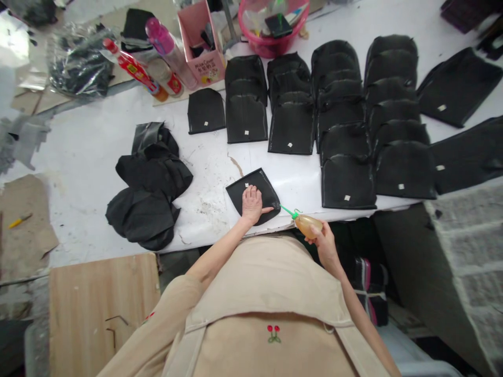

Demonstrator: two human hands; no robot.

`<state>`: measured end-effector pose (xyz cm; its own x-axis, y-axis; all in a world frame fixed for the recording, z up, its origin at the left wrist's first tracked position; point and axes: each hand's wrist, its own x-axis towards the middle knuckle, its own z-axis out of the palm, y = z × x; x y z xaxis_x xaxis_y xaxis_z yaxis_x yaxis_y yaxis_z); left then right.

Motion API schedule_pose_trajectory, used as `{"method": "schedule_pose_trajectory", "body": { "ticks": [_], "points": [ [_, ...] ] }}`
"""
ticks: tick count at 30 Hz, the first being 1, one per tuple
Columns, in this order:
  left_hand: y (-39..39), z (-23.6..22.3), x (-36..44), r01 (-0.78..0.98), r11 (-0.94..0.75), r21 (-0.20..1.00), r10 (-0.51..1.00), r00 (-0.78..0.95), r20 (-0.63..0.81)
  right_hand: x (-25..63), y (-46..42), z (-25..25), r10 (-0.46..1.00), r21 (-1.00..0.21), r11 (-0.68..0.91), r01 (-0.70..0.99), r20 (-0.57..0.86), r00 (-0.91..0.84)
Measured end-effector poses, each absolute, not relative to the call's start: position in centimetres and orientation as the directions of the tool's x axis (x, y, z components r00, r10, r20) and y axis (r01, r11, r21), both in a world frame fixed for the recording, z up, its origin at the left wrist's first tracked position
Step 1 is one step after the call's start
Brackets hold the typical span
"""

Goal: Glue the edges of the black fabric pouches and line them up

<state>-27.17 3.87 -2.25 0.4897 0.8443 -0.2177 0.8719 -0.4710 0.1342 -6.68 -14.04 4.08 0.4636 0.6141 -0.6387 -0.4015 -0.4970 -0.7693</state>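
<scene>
A black fabric piece (257,180) with a small white tag lies turned at an angle near the front edge of the white table. My left hand (252,203) rests flat on it, fingers stretched out and thumb pointing right. In my right hand (320,235) is a squeeze bottle (307,225) of amber liquid, tilted left. Its thin green nozzle reaches the right corner of the fabric piece, close to my left thumb. Whether liquid is coming out is too small to tell.
Overlapping black pieces (348,180) lie in columns at the right, and a black fabric pile (145,209) at the left. Along the back stand a pink box (202,47), a pink basket (271,48) and bottles (131,65). A wooden board (98,314) is at lower left.
</scene>
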Motion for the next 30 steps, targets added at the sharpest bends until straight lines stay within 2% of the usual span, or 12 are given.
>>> {"method": "schedule_pose_trajectory", "body": {
  "ticks": [15,22,26,30],
  "points": [
    [4.2,-0.4,-26.1,0.87,-0.488,0.074,0.824,0.487,-0.29,-8.1,-14.7,3.4,0.677,-0.847,-0.517,-0.127,-0.495,0.545],
    [4.5,0.3,-25.5,0.869,-0.49,0.064,0.821,0.485,-0.301,-8.6,-14.9,2.3,0.68,-0.832,-0.547,0.091,-0.378,0.628],
    [4.7,0.4,-25.5,0.864,-0.499,0.066,0.814,0.493,-0.306,-9.2,-14.8,2.3,0.736,-0.782,-0.533,0.324,-0.24,0.633],
    [4.8,0.4,-25.4,0.862,-0.504,0.058,0.812,0.495,-0.31,-9.5,-14.7,2.4,0.858,-0.678,-0.397,0.618,-0.037,0.512]
  ]
}}
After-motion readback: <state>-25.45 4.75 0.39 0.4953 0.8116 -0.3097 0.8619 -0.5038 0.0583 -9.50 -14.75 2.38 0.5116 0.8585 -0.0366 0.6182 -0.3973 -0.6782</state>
